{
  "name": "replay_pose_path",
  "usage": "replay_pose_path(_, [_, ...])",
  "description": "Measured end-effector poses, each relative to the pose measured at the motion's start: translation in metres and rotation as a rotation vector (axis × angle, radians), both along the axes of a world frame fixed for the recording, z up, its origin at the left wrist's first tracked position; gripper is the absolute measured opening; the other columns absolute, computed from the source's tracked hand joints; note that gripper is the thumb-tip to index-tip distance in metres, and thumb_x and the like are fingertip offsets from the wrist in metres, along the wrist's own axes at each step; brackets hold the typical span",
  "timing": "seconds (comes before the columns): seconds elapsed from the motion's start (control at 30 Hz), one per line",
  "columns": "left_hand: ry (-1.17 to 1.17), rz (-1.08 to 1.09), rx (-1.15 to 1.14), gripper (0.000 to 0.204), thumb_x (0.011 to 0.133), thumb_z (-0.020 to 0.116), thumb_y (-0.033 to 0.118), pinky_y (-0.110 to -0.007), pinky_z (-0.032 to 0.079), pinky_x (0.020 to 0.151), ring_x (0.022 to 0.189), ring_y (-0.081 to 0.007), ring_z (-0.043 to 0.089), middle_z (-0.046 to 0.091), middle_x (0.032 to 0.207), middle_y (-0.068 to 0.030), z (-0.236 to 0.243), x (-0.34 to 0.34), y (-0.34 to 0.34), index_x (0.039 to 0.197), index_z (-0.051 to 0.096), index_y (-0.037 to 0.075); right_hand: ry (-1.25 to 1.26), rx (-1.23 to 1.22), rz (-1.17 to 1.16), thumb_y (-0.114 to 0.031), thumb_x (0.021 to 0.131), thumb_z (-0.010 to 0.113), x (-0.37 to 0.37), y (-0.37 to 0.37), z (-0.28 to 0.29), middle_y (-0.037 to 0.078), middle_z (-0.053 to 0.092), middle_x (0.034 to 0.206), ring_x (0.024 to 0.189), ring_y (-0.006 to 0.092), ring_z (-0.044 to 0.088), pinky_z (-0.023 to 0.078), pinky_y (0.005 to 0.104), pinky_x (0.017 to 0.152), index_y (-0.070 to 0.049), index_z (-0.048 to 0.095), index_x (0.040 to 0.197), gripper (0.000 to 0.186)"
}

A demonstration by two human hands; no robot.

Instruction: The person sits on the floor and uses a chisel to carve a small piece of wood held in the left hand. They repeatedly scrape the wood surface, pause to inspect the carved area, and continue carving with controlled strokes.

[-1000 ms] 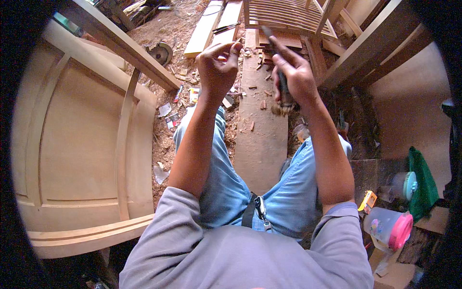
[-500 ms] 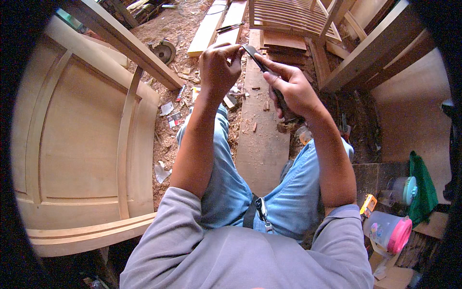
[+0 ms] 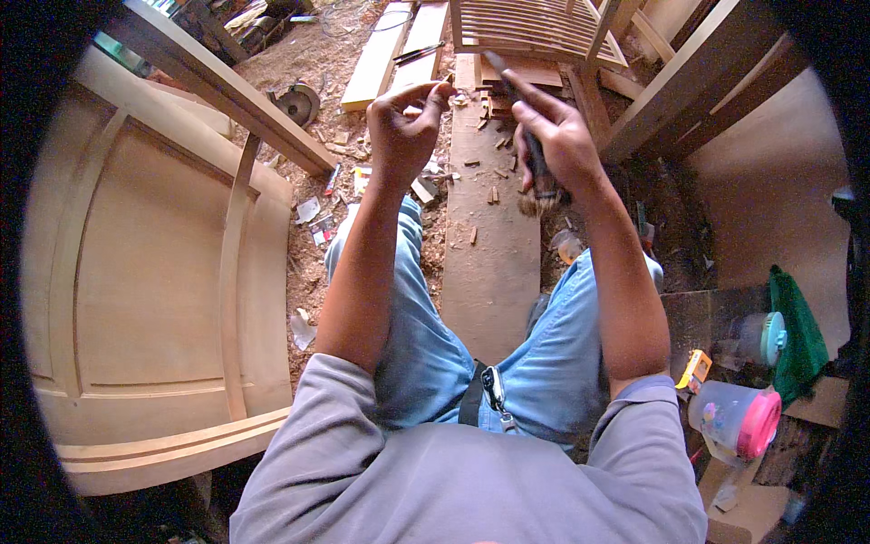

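Observation:
My right hand (image 3: pixel 557 145) grips a chisel (image 3: pixel 536 161) with a dark handle whose butt end is frayed. The chisel's grey blade points up and away, slightly blurred, toward the slatted panel. My left hand (image 3: pixel 403 127) is raised to the left of it, thumb and forefinger pinched together; whatever lies between them, if anything, is too small to make out. The two hands are apart, and the blade does not touch my left fingers. Beneath them, between my knees, runs a long wooden plank (image 3: pixel 494 272) strewn with wood chips.
A panelled wooden door (image 3: pixel 154 263) stands at the left, beside a wooden beam (image 3: pixel 227 86). A circular saw blade (image 3: pixel 297 104) lies on the shaving-covered floor. Pale boards (image 3: pixel 379 63) and a slatted panel (image 3: pixel 535 32) are ahead. A pink-lidded container (image 3: pixel 729 417) sits at lower right.
The chisel tip has left my left fingertips. My right hand has swung the blade up and slightly right; my left hand stays pinched, shifted a little left.

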State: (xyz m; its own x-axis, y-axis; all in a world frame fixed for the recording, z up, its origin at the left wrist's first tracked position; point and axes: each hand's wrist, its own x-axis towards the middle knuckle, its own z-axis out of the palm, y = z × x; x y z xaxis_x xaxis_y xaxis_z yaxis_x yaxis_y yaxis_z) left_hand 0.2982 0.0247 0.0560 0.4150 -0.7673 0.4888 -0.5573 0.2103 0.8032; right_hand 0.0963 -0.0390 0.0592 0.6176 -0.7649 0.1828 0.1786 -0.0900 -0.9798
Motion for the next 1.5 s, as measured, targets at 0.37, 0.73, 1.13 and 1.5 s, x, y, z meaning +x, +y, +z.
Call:
replay_pose_path(0.37, [0.077, 0.078, -0.012, 0.014, 0.087, 0.067, 0.012, -0.026, 0.047, 0.052, 0.058, -0.0096, 0.063, 0.071, 0.070, -0.0086, -0.005, 0.003, -0.006, 0.093, 0.075, 0.003, 0.097, -0.026, 0.224, -0.017, 0.094, 0.059, 0.010, 0.014, 0.005, -0.001, 0.054, 0.060, 0.041, 0.0078, 0.048, 0.043, 0.0270, 0.038, -0.014, 0.053, 0.138, 0.044])
replay_pose_path(0.73, [-0.140, -0.105, -0.082, 0.016, 0.089, 0.066, 0.015, -0.027, 0.048, 0.055, 0.063, -0.0115, 0.063, 0.070, 0.074, -0.0092, 0.015, -0.034, 0.011, 0.088, 0.074, 0.001, -0.147, 0.231, -0.625, -0.015, 0.100, 0.045, 0.002, -0.026, 0.011, 0.005, 0.053, 0.061, 0.041, 0.0183, 0.053, 0.050, 0.0354, 0.039, -0.017, 0.037, 0.146, 0.047])
replay_pose_path(1.13, [0.543, -0.131, -0.005, 0.022, 0.095, 0.060, 0.016, -0.023, 0.050, 0.067, 0.072, -0.0096, 0.063, 0.072, 0.086, -0.0075, 0.009, -0.008, 0.006, 0.100, 0.071, -0.002, 0.144, 0.010, 0.174, -0.017, 0.097, 0.054, 0.006, 0.017, 0.019, 0.000, 0.047, 0.056, 0.042, 0.0072, 0.045, 0.045, 0.0241, 0.037, -0.016, 0.045, 0.143, 0.047])
replay_pose_path(1.5, [0.317, -0.251, 0.085, 0.019, 0.094, 0.059, 0.009, -0.023, 0.050, 0.068, 0.074, -0.0089, 0.062, 0.072, 0.086, -0.0055, 0.001, 0.022, 0.007, 0.102, 0.072, -0.002, 0.196, -0.014, 0.299, -0.017, 0.098, 0.053, -0.001, 0.015, 0.014, -0.002, 0.048, 0.058, 0.043, 0.0061, 0.045, 0.045, 0.0235, 0.037, -0.014, 0.045, 0.143, 0.046])
